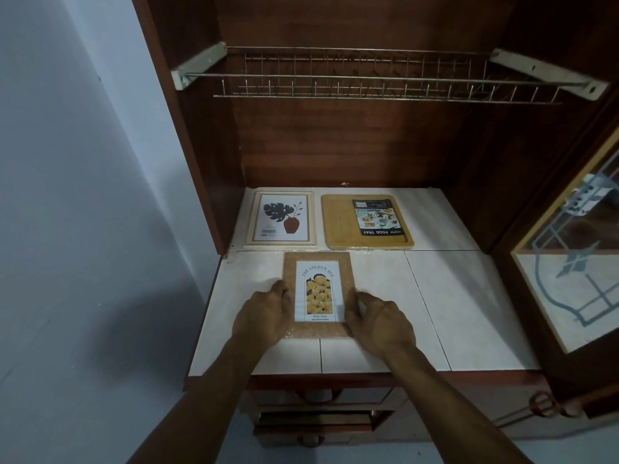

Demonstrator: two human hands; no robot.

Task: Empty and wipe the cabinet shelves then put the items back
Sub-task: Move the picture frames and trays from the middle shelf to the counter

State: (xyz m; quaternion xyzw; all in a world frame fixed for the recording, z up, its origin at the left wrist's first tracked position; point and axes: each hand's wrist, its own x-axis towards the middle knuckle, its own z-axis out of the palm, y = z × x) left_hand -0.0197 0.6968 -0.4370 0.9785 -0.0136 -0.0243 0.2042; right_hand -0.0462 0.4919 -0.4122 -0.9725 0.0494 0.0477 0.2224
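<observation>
A cork-brown photo frame with a yellow flower picture lies flat on the white tiled shelf, near its front. My left hand holds its left edge and my right hand holds its right edge, fingers curled against the sides. Behind it, at the back left, lies a cream-framed picture of a dark leaf in a red vase. To its right lies a wooden food tray in plastic wrap with a printed label.
A wire dish rack spans the brown wooden cabinet above the shelf. An open glass-panelled door stands at the right. Drawers sit below the shelf's front edge. A pale wall is at the left.
</observation>
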